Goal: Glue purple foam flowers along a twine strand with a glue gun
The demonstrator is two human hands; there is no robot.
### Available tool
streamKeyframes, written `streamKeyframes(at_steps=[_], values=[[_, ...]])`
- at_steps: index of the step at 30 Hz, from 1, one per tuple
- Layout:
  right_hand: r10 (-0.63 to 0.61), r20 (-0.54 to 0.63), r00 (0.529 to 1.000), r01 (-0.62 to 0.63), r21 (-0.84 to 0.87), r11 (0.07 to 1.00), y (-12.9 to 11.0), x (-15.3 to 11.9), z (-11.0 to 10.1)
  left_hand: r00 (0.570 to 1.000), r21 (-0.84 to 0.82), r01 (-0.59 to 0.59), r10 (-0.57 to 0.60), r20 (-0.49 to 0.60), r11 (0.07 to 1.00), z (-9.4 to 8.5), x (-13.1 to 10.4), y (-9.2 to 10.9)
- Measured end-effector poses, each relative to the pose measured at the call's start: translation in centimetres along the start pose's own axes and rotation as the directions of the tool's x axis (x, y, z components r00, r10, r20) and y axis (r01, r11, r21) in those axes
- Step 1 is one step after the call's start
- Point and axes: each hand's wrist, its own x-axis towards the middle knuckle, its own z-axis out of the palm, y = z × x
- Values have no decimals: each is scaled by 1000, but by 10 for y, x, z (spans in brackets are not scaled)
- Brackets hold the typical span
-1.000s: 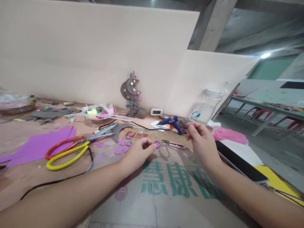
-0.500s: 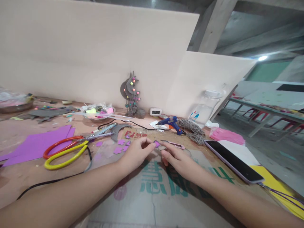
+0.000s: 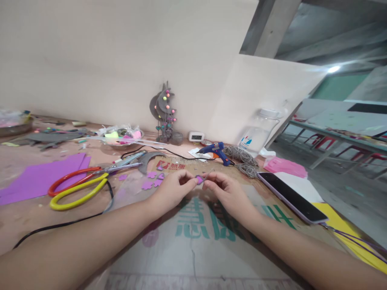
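Observation:
Between my two hands is a small purple piece with a grey edge. My left hand pinches its left side between thumb and fingers. My right hand is closed at its right side, thumb and forefinger together on what looks like a thin grey strand at the edge. Both hands are just above a printed cardboard sheet. Left of my left hand lie several purple flower cutouts. Beyond them is a grey crescent.
Red-and-yellow-handled scissors and purple sheets lie left. A blue glue gun, grey yarn and a phone are right. A decorated moon ornament, white clock and clear jar stand behind.
My right hand's fingers have drawn together at the purple piece, whose grey edge now shows more. The view has shifted slightly, and the tabletop things appear a little higher and further left.

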Motion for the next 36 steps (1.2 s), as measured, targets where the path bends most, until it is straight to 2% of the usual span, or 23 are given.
streamKeyframes(at_steps=[10, 20, 25, 29, 32, 36], values=[[-26, -36, 999, 24, -40, 999, -4, 1, -1, 999, 9, -8, 8, 31, 1000, 0, 0, -1], [14, -38, 999, -15, -26, 1000, -5, 0, 0, 999, 24, -34, 33, 43, 999, 1, -1, -4], [46, -33, 998, -43, 75, 996, -4, 0, -1, 995, 18, -72, 71, 75, 997, -2, -1, -3], [51, -42, 998, -45, 138, 989, -7, 0, -2, 996, -37, -51, 54, 74, 998, -1, 0, -6], [47, -44, 998, -40, 151, 988, -7, 0, -2, 998, -131, -34, 39, 39, 991, 0, 2, -11], [79, -29, 996, -74, 159, 985, -2, 0, -2, 998, -186, -23, 10, -68, 982, 1, 6, -15]])
